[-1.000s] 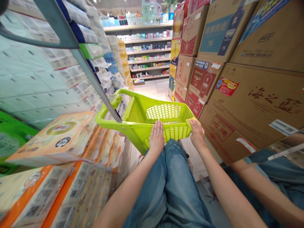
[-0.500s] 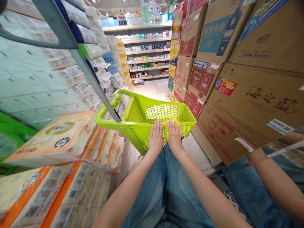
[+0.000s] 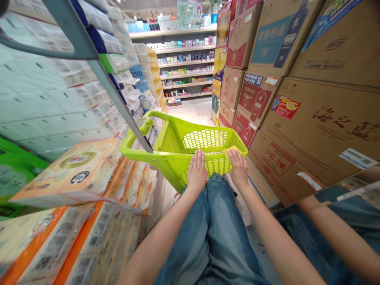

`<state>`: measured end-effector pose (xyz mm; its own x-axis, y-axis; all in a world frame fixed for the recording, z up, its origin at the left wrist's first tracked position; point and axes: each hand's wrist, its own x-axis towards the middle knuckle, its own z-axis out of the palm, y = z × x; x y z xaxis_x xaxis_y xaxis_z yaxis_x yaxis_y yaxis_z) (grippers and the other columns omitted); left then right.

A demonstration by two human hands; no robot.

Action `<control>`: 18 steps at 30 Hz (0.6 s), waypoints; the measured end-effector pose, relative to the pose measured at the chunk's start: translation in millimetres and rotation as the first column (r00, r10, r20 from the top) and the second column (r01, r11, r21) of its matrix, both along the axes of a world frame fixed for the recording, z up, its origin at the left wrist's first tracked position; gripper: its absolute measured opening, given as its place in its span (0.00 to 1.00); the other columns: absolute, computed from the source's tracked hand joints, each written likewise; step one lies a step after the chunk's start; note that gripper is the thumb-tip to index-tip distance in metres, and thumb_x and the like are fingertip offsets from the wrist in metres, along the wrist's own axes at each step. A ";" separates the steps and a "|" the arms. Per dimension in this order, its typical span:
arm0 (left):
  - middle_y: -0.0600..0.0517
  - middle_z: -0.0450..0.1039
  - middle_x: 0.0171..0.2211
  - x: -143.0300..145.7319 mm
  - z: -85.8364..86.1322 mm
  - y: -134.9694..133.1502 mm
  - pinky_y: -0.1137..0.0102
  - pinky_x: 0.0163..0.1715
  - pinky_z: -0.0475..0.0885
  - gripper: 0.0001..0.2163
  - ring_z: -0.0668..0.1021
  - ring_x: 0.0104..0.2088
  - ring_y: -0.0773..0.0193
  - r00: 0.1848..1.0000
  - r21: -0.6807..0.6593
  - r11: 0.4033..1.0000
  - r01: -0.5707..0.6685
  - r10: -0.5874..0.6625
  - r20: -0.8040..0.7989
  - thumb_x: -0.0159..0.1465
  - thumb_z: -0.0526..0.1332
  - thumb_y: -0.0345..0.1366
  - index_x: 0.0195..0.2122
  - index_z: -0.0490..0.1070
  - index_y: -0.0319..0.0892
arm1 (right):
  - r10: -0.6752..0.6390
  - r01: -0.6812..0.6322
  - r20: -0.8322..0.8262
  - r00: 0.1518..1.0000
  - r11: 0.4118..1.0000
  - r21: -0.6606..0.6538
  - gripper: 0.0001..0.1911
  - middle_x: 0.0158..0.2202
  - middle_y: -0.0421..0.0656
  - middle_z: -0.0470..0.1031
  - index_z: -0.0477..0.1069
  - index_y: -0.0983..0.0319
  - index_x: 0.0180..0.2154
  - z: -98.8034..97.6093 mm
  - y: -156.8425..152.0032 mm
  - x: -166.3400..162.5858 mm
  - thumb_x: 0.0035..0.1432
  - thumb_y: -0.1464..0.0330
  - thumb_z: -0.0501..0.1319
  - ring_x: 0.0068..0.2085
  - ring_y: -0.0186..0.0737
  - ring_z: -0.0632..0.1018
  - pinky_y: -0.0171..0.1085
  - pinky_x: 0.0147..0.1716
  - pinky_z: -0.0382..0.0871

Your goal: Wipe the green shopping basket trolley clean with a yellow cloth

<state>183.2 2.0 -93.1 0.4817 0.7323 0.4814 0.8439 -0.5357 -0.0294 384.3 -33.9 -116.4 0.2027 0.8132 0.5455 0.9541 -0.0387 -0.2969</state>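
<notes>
Basket [image 3: 175, 163]: bright green, just beyond the knees of the jeans [image 3: 221, 206], between stacked packs [image 3: 75, 164] and cartons [image 3: 322, 130]. Set that close, probably, for easy reach by both arms from a low seat or squat; cannot tell which. Steadied, apparently, by the left hand [image 3: 197, 170], laid over the near rim [image 3: 215, 156] with straight fingers side by side, likely against rolling or tipping. Out of sight below: the left thumb, so cannot tell a true grip from a mere resting palm. Farther right on the same rim, near the corner: the right hand [image 3: 238, 168], with long flat fingers bearing on yellow cloth [image 3: 227, 153], seemingly pinched against the edge, perhaps wrapped over for contact on both faces. Visible only as a patch beside and above the fingertips; impossible to judge for size or fold. On the left, slanting up and back: grey handle [image 3: 118, 105], perhaps angled so to leave the opening free; cut off at the upper left. Mostly hidden behind hands, wall and legs: the underside, so cannot confirm contact with the floor [image 3: 198, 109]. At lower right, a reflective surface [image 3: 335, 233], showing arm and denim but hard to make out. Far ahead, shelves [image 3: 187, 63], too small to read.
</notes>
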 end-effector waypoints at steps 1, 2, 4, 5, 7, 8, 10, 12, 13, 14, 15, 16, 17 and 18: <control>0.37 0.45 0.72 0.1 -0.3 0.2 0.56 0.71 0.49 0.32 0.46 0.73 0.53 1.000 -0.002 1.000 -0.002 0.002 -0.001 0.65 0.51 0.30 0.70 0.47 0.26 | -0.024 0.024 -0.024 0.999 1.000 0.004 0.40 0.68 0.45 0.62 0.56 0.57 0.68 -2.2 -0.8 11.4 0.54 0.81 0.49 0.70 0.44 0.57 0.51 0.65 0.54; 0.37 0.45 0.72 0.2 -0.8 0.4 0.56 0.71 0.49 0.32 0.46 0.73 0.53 1.000 -0.003 1.000 -0.005 0.005 -0.002 0.65 0.51 0.30 0.70 0.47 0.26 | -0.046 0.046 -0.052 0.998 0.999 0.006 0.40 0.68 0.45 0.62 0.56 0.57 0.67 -4.3 -1.3 21.8 0.53 0.81 0.49 0.70 0.44 0.58 0.51 0.65 0.54; 0.38 0.45 0.72 0.4 -1.6 0.7 0.57 0.71 0.48 0.32 0.46 0.72 0.53 1.000 -0.003 1.000 -0.008 0.008 -0.003 0.65 0.51 0.30 0.70 0.47 0.26 | -0.086 0.088 -0.110 0.990 0.996 0.009 0.41 0.68 0.46 0.62 0.57 0.58 0.67 -8.1 -0.5 36.5 0.50 0.81 0.49 0.69 0.45 0.58 0.51 0.65 0.55; 0.38 0.45 0.72 0.6 -1.9 0.9 0.57 0.71 0.48 0.32 0.46 0.72 0.53 1.000 -0.001 1.000 -0.010 0.010 -0.002 0.64 0.51 0.30 0.70 0.47 0.26 | -0.115 0.117 -0.138 0.984 0.993 0.010 0.41 0.68 0.46 0.62 0.58 0.58 0.67 -9.3 0.7 39.4 0.50 0.81 0.49 0.69 0.45 0.58 0.52 0.64 0.56; 0.38 0.45 0.72 1.0 -2.1 1.0 0.57 0.71 0.49 0.32 0.46 0.72 0.53 1.000 0.002 1.000 -0.014 0.014 0.001 0.64 0.51 0.30 0.70 0.47 0.27 | -0.186 0.193 -0.190 0.964 0.981 0.019 0.40 0.68 0.47 0.62 0.58 0.58 0.67 -10.1 4.8 34.5 0.51 0.81 0.49 0.69 0.47 0.57 0.53 0.64 0.56; 0.38 0.45 0.72 1.2 -2.0 1.0 0.57 0.71 0.49 0.32 0.46 0.72 0.53 1.000 0.004 1.000 -0.015 0.015 0.001 0.64 0.51 0.30 0.70 0.47 0.27 | -0.216 0.227 -0.209 0.954 0.973 0.029 0.40 0.68 0.48 0.62 0.57 0.58 0.67 -9.4 7.4 26.7 0.52 0.80 0.49 0.70 0.49 0.57 0.54 0.63 0.56; 0.38 0.45 0.72 1.6 -1.7 1.1 0.57 0.71 0.49 0.32 0.47 0.72 0.53 1.000 0.006 1.000 -0.018 0.018 0.000 0.64 0.51 0.30 0.70 0.47 0.26 | -0.230 0.245 -0.215 0.949 0.968 0.045 0.40 0.67 0.49 0.63 0.57 0.58 0.67 -5.8 12.6 2.2 0.53 0.81 0.49 0.70 0.51 0.56 0.56 0.63 0.56; 0.37 0.45 0.72 1.9 -1.7 1.2 0.57 0.71 0.49 0.33 0.47 0.72 0.51 1.000 0.009 1.000 -0.010 0.010 -0.001 0.64 0.52 0.29 0.69 0.48 0.25 | -0.174 0.185 -0.180 0.968 0.982 0.046 0.41 0.67 0.48 0.63 0.57 0.58 0.67 0.0 16.7 -29.8 0.52 0.81 0.49 0.70 0.52 0.56 0.57 0.63 0.55; 0.36 0.45 0.72 1.9 -1.8 1.3 0.56 0.71 0.49 0.33 0.47 0.72 0.52 1.000 0.013 1.000 -0.008 0.008 0.000 0.64 0.52 0.29 0.69 0.48 0.25 | -0.133 0.141 -0.157 0.979 0.989 0.039 0.41 0.67 0.47 0.64 0.58 0.58 0.67 3.2 18.1 -46.7 0.51 0.82 0.49 0.70 0.52 0.56 0.57 0.63 0.54; 0.36 0.46 0.72 1.9 -2.0 1.4 0.56 0.71 0.49 0.32 0.47 0.72 0.52 1.000 0.017 1.000 -0.010 0.010 0.002 0.64 0.52 0.29 0.70 0.48 0.26 | -0.092 0.096 -0.137 0.986 0.995 0.029 0.41 0.67 0.46 0.64 0.57 0.57 0.67 6.4 19.1 -62.9 0.51 0.82 0.49 0.70 0.51 0.56 0.57 0.63 0.54; 0.37 0.46 0.72 1.8 -2.4 1.5 0.56 0.71 0.50 0.32 0.47 0.72 0.53 1.000 0.021 1.000 -0.014 0.014 0.004 0.64 0.52 0.29 0.70 0.48 0.26 | -0.053 0.055 -0.123 0.991 0.998 0.016 0.41 0.67 0.45 0.63 0.57 0.56 0.67 9.3 19.7 -77.6 0.52 0.81 0.49 0.70 0.51 0.55 0.57 0.63 0.54; 0.37 0.46 0.72 1.6 -2.8 1.7 0.56 0.71 0.50 0.32 0.47 0.72 0.53 1.000 0.026 1.000 -0.018 0.018 0.005 0.65 0.51 0.30 0.70 0.48 0.27 | -0.024 0.025 -0.114 0.993 1.000 0.005 0.40 0.68 0.45 0.62 0.56 0.56 0.68 11.8 19.8 -89.9 0.54 0.81 0.48 0.70 0.50 0.55 0.57 0.63 0.54; 0.38 0.47 0.72 1.3 -3.2 1.8 0.56 0.71 0.50 0.31 0.47 0.72 0.53 1.000 0.030 0.999 -0.022 0.022 0.005 0.66 0.51 0.30 0.70 0.47 0.28 | -0.004 0.003 -0.110 0.994 1.000 -0.006 0.39 0.68 0.44 0.61 0.56 0.56 0.68 13.8 19.5 -99.1 0.56 0.80 0.48 0.70 0.49 0.55 0.57 0.63 0.55; 0.38 0.47 0.72 0.9 -3.6 2.0 0.57 0.70 0.51 0.31 0.47 0.72 0.54 1.000 0.033 0.999 -0.022 0.022 0.006 0.66 0.50 0.30 0.70 0.47 0.28 | 0.011 -0.012 -0.107 0.994 1.000 -0.013 0.38 0.69 0.44 0.61 0.56 0.56 0.68 15.2 18.9 -104.8 0.57 0.80 0.47 0.70 0.49 0.55 0.56 0.63 0.55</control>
<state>184.1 4.0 -96.7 0.4628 0.7266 0.5078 0.8558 -0.5157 -0.0420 279.5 -15.0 -101.2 0.2497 0.8233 0.5098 0.9175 -0.0327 -0.3964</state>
